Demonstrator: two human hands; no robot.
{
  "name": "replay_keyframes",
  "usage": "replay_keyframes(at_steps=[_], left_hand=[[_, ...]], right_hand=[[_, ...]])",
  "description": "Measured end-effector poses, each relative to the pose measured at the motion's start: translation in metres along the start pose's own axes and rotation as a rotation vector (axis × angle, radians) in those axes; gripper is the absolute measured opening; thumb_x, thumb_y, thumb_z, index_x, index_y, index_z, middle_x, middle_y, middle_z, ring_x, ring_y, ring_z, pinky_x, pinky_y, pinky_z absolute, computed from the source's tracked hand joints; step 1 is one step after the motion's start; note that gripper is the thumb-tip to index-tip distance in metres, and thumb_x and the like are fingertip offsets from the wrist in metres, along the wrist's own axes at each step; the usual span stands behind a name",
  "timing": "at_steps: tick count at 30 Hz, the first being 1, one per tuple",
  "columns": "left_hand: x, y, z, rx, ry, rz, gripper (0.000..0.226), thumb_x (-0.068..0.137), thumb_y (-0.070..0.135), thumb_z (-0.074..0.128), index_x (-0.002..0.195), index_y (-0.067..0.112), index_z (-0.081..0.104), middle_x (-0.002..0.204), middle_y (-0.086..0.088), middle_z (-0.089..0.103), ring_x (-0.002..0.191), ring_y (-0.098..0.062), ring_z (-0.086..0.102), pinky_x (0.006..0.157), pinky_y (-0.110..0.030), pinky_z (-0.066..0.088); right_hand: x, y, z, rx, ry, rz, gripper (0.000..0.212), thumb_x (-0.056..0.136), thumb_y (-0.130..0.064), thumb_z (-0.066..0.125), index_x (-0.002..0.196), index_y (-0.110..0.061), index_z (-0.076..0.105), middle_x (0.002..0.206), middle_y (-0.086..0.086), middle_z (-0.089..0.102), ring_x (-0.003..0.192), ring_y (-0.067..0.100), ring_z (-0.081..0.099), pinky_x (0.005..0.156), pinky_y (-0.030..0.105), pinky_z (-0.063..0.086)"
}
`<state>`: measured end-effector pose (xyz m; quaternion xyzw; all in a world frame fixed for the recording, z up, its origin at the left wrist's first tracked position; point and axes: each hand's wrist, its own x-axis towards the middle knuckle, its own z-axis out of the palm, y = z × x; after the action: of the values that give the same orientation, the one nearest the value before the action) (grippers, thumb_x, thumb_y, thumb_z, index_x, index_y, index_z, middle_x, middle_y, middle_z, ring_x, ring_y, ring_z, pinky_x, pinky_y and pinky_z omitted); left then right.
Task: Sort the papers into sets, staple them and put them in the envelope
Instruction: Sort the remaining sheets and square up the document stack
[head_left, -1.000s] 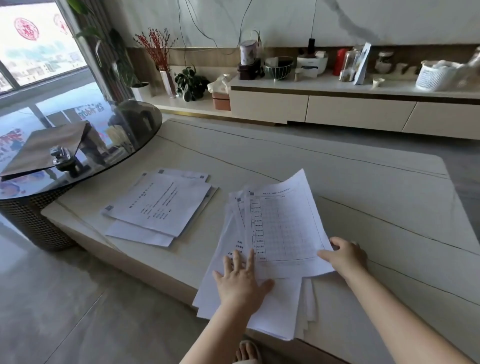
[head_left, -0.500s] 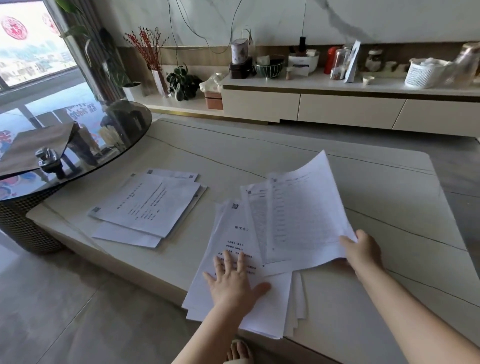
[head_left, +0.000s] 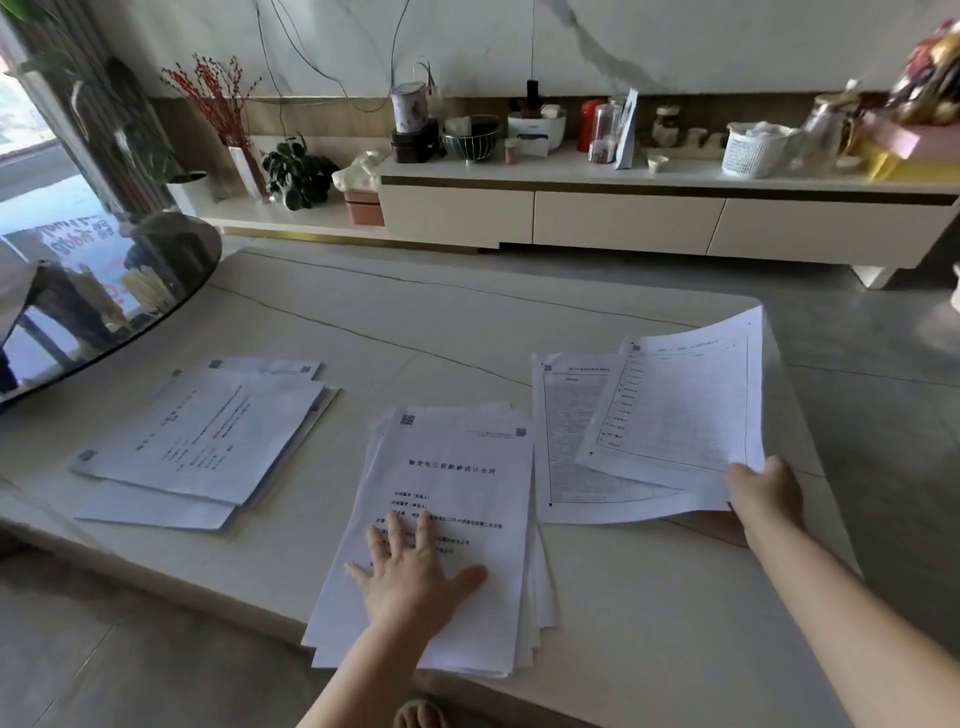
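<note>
Head view: right hand (head_left: 763, 491) is pinching two white printed sheets (head_left: 675, 415), now swung out to three o'clock; left hand (head_left: 415, 577) is pressing flat on the white paper stack (head_left: 457, 499) overhanging the beige table's (head_left: 649, 597) near edge.

This is a home living room. A long low cabinet (head_left: 623, 218) with cream drawers runs along a marble-veined wall, crowded with household odds: a wire bowl (head_left: 470, 140), jars, a white woven basket (head_left: 753, 150), a red canister (head_left: 589, 122). A vase of red berry twigs (head_left: 218, 98) and a potted plant (head_left: 296, 171) stand beside a window. A low pale stone tabletop (head_left: 363, 322) and a round glass side table (head_left: 104, 291) sit on a tiled floor.
</note>
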<state>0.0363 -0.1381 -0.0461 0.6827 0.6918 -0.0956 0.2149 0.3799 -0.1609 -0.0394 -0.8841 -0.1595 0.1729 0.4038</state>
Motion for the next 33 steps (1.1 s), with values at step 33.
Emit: replay_keyframes(at_steps=[33], left_hand=[[-0.064, 0.007, 0.008, 0.092, -0.062, 0.314, 0.09, 0.078, 0.075, 0.048, 0.15, 0.035, 0.014, 0.16, -0.006, -0.007, 0.147, -0.031, -0.006, 0.114, -0.059, 0.004]], right_hand=[[-0.172, 0.017, -0.033, 0.174, -0.629, -0.047, 0.028, 0.092, -0.001, 0.055, 0.12, -0.004, 0.053, 0.1, 0.009, 0.06, 0.077, 0.015, 0.064, 0.061, 0.021, 0.05]])
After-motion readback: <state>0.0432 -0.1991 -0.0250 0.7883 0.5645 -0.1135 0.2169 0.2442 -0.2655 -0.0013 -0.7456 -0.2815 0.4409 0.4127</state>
